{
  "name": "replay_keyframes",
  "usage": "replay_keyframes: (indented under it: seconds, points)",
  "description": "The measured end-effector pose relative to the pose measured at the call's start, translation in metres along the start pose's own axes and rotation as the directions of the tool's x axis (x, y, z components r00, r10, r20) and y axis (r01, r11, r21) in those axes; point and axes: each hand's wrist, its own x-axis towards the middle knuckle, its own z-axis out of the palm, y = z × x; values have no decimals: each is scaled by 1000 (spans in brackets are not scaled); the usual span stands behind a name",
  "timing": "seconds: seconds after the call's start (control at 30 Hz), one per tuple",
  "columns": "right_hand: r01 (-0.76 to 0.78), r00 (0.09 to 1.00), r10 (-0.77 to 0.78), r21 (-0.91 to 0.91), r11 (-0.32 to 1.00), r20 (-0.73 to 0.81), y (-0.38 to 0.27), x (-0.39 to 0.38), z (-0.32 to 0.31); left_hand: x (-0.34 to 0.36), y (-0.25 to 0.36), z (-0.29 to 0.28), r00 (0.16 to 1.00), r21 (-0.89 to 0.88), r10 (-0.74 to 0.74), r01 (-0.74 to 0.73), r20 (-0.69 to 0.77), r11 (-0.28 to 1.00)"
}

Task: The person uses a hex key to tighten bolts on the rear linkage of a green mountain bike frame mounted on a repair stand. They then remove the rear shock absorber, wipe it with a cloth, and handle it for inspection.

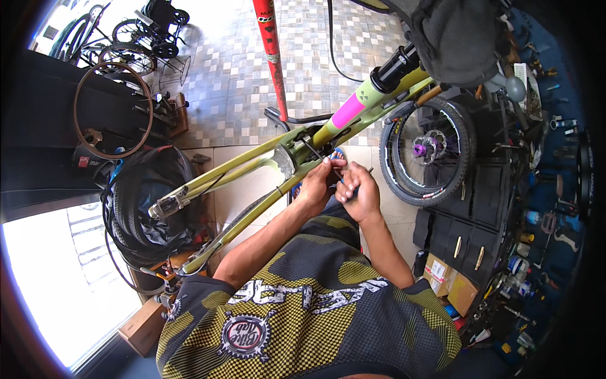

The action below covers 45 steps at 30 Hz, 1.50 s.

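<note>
An olive-green bicycle frame point(293, 161) lies slantwise before me, with its forked rear end toward the lower left and a pink band point(348, 112) on its upper tube. Just below its middle joint is my left hand point(317, 184), thumb and fingers pinched together close to the tube. What they pinch is too small to make out. Beside it, my right hand point(360, 192) is closed, fingers curled in. A thin dark tip shows by its knuckles, but the thing inside is mostly hidden by the fingers.
A red post point(270, 57) rises beyond the frame. To the right stand a bicycle wheel point(428, 151) with a purple hub, a dark tool wall point(555, 189) and cardboard boxes point(451, 284). Several tyres point(151, 208) hang at left, below a bare rim point(77, 107). Bicycles point(126, 47) stand far left.
</note>
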Motion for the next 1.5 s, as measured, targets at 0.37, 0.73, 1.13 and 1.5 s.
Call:
replay_keyframes:
  seconds: [0.37, 0.73, 1.13, 1.5]
  points:
    - [313, 917, -89, -563, 765, 389, -56, -62, 3, -31, 7, 6, 997, 146, -68, 61, 45, 987]
    - [324, 924, -305, -898, 297, 233, -73, -84, -1, -55, 9, -27, 988, 685, -48, -69, 150, 725]
    - [288, 906, -343, -955, 67, 249, -54, -85, -2, -29, 35, 18, 761, 705, 410, -87, 503, -703]
    - [832, 540, -115, -550, -79, 834, -165, 28, 157, -57, 154, 25, 840, 825, 405, -490, 361, 281]
